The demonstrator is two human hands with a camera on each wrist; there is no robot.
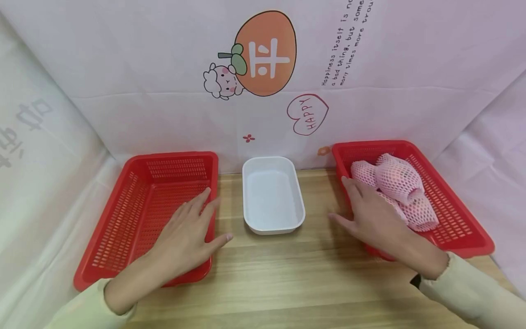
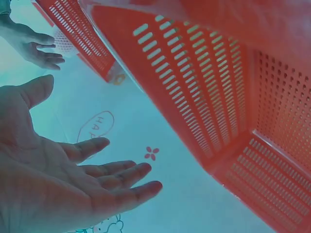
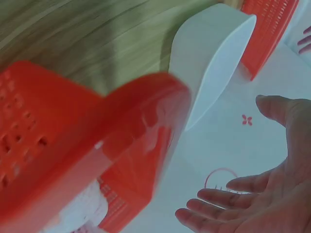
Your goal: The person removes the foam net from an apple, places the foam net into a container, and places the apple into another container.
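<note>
Foam-netted bundles (image 1: pixel 397 179) heaped at frame right; red basket (image 1: pixel 478 248) likely keeps them gathered
Right hand (image 1: pixel 376 215) nearby, left hand (image 1: pixel 186 235) lower left; both loosely spread, gripping nothing

Head pic bright w/ soft shadows; wrist pics dimmer, hazy.

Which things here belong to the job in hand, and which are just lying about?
Likely the job: left red basket, near the left hand; right red basket and its pink netted bundles, near the right hand; white tray.

Likely just setting: printed cloth; wooden table.
</note>
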